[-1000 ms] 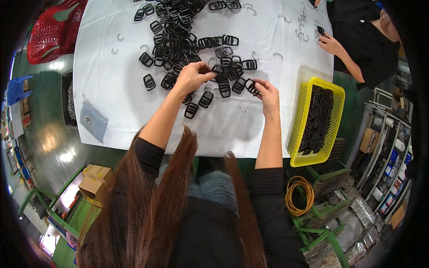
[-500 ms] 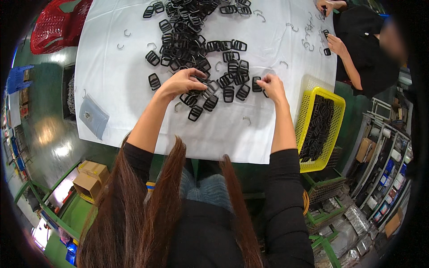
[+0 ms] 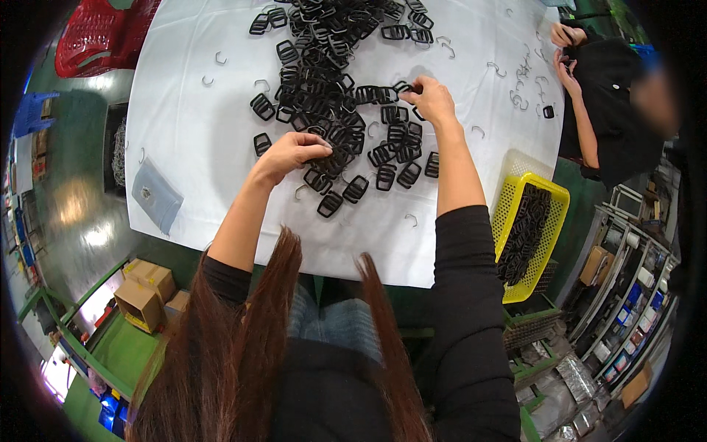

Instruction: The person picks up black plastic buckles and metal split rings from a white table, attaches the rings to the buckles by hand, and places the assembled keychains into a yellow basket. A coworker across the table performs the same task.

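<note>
A heap of black plastic buckles (image 3: 324, 81) lies on a white-covered table (image 3: 191, 147). My left hand (image 3: 291, 152) rests at the heap's near edge, fingers curled on a black buckle (image 3: 324, 151). My right hand (image 3: 429, 98) reaches farther out and pinches a black buckle (image 3: 407, 90) at the heap's right side. Loose buckles (image 3: 361, 184) lie between my two forearms. Small metal hooks (image 3: 412, 219) are scattered on the cloth.
A yellow basket (image 3: 530, 228) full of black buckles stands at the table's right edge. Another person in black (image 3: 604, 110) works at the far right corner. A grey pouch (image 3: 155, 195) lies near the left edge. A red basket (image 3: 99, 37) and cardboard boxes (image 3: 147, 291) sit on the floor.
My right hand has moved away from me, up to the heap's right side. My left hand stayed at the heap's near edge. The view has tilted so the table sits closer.
</note>
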`<state>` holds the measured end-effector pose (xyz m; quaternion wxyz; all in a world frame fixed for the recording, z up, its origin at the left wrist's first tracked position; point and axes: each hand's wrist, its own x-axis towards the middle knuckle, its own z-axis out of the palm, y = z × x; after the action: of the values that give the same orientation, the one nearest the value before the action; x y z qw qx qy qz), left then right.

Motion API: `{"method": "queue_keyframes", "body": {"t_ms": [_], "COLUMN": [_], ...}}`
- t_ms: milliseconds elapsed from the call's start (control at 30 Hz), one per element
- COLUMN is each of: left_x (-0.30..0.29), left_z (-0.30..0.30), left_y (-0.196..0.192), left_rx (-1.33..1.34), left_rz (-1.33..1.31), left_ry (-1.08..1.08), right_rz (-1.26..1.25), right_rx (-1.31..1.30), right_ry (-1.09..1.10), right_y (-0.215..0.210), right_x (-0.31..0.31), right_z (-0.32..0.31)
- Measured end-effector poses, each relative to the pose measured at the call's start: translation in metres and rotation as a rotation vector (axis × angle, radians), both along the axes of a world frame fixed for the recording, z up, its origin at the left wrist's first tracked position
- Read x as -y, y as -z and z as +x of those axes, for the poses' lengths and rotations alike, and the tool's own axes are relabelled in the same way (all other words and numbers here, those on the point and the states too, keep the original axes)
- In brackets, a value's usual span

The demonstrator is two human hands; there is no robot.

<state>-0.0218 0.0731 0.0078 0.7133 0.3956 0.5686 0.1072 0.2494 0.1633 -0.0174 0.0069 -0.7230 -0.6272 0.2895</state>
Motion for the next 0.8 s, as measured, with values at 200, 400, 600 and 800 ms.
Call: {"method": "queue_keyframes", "body": {"t_ms": [200,400,600,800], "left_x": [0.004,0.002,0.038,0.105], "left_z": [-0.001,0.031,0.184,0.342], "left_y": [0.009,-0.003,-0.013,-0.043], "left_rx": [0.203,-0.007,0.118,0.188], "left_rz": [-0.101,0.068,0.274,0.654], "left_ry": [-0.223,-0.240,0.106,0.089], "right_rz": [0.120,0.090,0.320,0.345], "right_rx": [-0.026,-0.134,-0.327,0.230], "right_ry": [-0.196,0.107,0.887,1.103], "right_y": [0.003,-0.021,-0.063,-0.081], "right_x": [0.006,0.048,0.213,0.290], "right_z": [-0.052,-0.022,0.101,0.176]}}
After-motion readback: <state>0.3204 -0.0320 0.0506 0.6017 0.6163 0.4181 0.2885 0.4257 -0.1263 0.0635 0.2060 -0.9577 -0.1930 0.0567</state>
